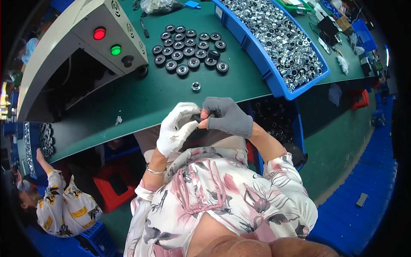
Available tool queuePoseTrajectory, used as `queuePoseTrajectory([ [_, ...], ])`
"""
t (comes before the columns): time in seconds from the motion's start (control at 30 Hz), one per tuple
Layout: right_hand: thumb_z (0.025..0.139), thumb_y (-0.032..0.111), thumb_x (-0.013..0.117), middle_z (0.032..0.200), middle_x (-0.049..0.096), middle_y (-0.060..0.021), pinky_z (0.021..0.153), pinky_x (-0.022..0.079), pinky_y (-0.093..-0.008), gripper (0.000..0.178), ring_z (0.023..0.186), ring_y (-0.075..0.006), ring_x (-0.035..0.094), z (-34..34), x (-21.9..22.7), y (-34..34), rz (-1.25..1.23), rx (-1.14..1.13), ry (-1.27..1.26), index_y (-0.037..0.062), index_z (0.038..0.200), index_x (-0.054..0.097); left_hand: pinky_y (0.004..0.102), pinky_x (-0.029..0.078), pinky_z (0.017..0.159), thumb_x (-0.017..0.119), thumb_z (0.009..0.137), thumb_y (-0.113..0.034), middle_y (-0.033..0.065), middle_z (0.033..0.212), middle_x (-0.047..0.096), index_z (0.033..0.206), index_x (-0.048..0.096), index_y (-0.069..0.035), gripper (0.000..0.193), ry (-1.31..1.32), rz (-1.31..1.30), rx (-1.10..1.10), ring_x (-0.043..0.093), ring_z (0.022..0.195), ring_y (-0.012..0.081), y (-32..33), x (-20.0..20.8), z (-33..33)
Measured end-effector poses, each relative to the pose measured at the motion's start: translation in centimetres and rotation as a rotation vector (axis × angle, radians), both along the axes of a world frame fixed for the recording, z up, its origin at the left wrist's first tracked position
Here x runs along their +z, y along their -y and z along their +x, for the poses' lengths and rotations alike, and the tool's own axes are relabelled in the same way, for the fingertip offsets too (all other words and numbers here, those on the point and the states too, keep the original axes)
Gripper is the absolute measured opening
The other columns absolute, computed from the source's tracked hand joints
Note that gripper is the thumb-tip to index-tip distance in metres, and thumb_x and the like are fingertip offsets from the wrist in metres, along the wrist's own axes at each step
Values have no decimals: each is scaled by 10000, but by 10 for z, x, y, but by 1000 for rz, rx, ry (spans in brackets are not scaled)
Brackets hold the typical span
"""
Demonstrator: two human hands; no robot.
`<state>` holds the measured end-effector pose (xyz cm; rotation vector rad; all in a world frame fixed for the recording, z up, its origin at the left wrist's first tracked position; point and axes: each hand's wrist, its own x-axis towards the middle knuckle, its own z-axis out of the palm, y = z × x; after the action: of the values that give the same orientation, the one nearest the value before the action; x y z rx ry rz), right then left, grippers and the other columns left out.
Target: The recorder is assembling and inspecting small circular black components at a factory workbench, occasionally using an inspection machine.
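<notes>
Together, both hands close on one dark part

My left hand [176, 129], in a white glove, and my right hand [227, 116], in a gray glove with bare thumb and fingertip showing, meet in front of me. Between them I pinch a small dark part [197, 118], mostly covered by my fingers, so I can't tell its full shape. It sits just off the near edge of the green surface [150, 96], above my lap.

Beyond my hands, a single silver piece [196, 86] lies on the surface by itself. Farther back is a loose cluster of black wheels [189, 52], with a marker [144, 28] near them. To my left stands a pale machine [77, 38] with a red button [99, 33] and a green button [115, 49] on its front. To my right, a long blue tray [278, 88] is heaped with silver parts [274, 38]. Below the surface on that side, a blue bin [298, 130] holds dark pieces [274, 122].
</notes>
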<state>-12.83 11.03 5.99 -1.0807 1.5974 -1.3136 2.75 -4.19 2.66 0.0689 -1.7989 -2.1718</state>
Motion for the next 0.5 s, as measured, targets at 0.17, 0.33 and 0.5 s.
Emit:
queuePoseTrajectory([
  [0.17,864,134,757,892,628,6,706,457,-222,170,802,-54,564,12,-6,-1,-74,-134,222,18,899,638,297,505,926,718,855,62,99,1236,535,1120,599,30,292,24,75,180,586,1107,177,-13,-4,-2],
  [0.33,967,172,652,893,652,12,699,497,-222,155,749,-56,603,32,-3,-16,-1,-300,566,21,1003,645,316,531,845,817,755,34,114,1157,562,1058,611,-48,375,-126,-353,487,633,958,225,-33,-12,-12],
  [0.5,976,162,645,924,630,18,691,457,-199,103,799,-48,590,49,1,-9,-117,-424,1193,64,1007,638,342,536,824,840,692,19,137,1061,612,1000,629,-45,378,-120,-487,521,645,937,277,-35,-15,-12],
])
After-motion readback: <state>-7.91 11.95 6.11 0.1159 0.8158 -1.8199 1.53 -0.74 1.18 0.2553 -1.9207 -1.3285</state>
